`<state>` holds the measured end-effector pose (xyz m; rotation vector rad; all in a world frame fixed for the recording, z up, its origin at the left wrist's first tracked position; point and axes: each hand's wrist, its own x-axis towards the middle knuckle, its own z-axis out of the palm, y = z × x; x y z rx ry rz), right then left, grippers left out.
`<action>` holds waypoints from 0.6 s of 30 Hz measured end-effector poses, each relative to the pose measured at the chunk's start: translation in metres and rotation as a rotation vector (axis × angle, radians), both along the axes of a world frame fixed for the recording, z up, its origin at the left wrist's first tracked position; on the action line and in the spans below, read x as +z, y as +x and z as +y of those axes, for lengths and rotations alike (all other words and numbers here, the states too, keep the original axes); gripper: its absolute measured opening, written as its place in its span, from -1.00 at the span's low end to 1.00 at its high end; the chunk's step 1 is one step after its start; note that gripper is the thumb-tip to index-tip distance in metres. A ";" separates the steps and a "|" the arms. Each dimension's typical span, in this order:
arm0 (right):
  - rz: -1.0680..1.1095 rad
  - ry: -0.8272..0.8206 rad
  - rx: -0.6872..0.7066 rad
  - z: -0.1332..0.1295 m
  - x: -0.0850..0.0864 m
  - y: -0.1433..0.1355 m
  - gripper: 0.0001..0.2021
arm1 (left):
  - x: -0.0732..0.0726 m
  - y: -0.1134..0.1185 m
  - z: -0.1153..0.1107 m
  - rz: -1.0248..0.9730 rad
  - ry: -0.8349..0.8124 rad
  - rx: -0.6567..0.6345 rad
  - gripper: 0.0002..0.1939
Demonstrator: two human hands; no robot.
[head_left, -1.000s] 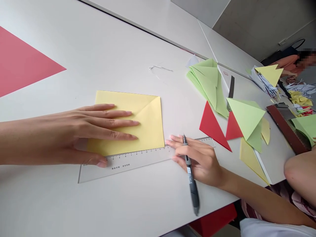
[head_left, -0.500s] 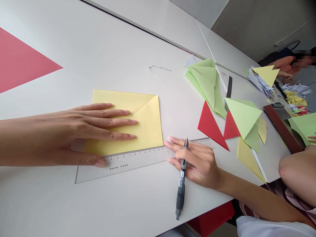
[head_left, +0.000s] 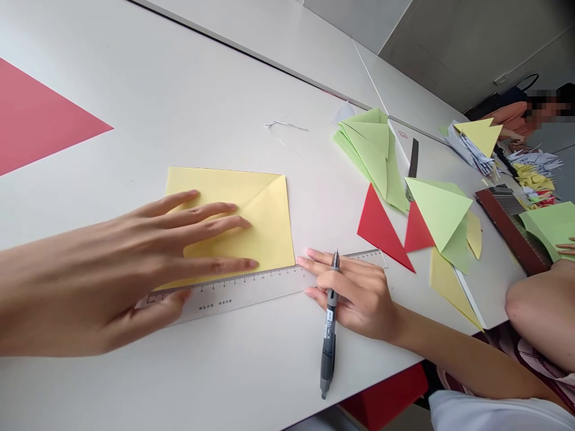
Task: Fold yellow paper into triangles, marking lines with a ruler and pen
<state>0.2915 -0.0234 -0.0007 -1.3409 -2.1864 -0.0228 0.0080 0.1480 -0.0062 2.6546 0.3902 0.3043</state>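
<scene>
A yellow folded sheet of paper (head_left: 267, 224) lies flat on the table, with a crease running into its far right corner. Along its near edge lies a clear plastic ruler (head_left: 251, 292), its scale side against the paper. My left hand (head_left: 148, 263) is spread over the left part of the sheet, fingers apart, with the thumb on the ruler. My right hand (head_left: 359, 299) has a dark grey pen (head_left: 330, 341) between its fingers, tip pointing away from me. Its fingertips rest on the ruler near the paper's right corner.
A pink paper triangle (head_left: 45, 123) lies at the left. Right of centre are a stack of green folded papers (head_left: 366, 140), a red triangle (head_left: 381, 230) and a light green piece (head_left: 438, 206). A brown-edged paper cutter (head_left: 512, 233) and another person's hand (head_left: 566, 245) are farther right.
My left hand has shifted toward the near side, its fingers bending and its thumb drawing back along the ruler. My right hand, pen, paper and ruler stay nearly as they were.
</scene>
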 end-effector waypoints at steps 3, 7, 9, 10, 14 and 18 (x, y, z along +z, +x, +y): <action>0.005 0.005 0.003 0.000 0.000 0.000 -0.92 | -0.006 -0.003 0.002 0.011 0.137 -0.124 -0.37; 0.002 0.010 -0.001 0.000 -0.001 0.000 -0.92 | -0.006 -0.002 0.000 -0.017 0.148 -0.170 -0.32; -0.002 0.010 -0.003 -0.001 -0.001 0.000 -0.92 | -0.004 0.000 0.000 -0.033 0.152 -0.173 -0.33; -0.003 0.011 -0.004 -0.001 -0.001 -0.001 -0.92 | -0.002 0.000 -0.001 -0.039 0.154 -0.173 -0.34; -0.003 0.012 -0.001 -0.001 -0.002 0.000 -0.91 | 0.002 0.003 -0.002 -0.033 0.216 -0.177 -0.37; 0.000 0.008 -0.008 -0.001 -0.002 0.000 -0.92 | 0.005 0.007 -0.004 -0.022 0.296 -0.202 -0.39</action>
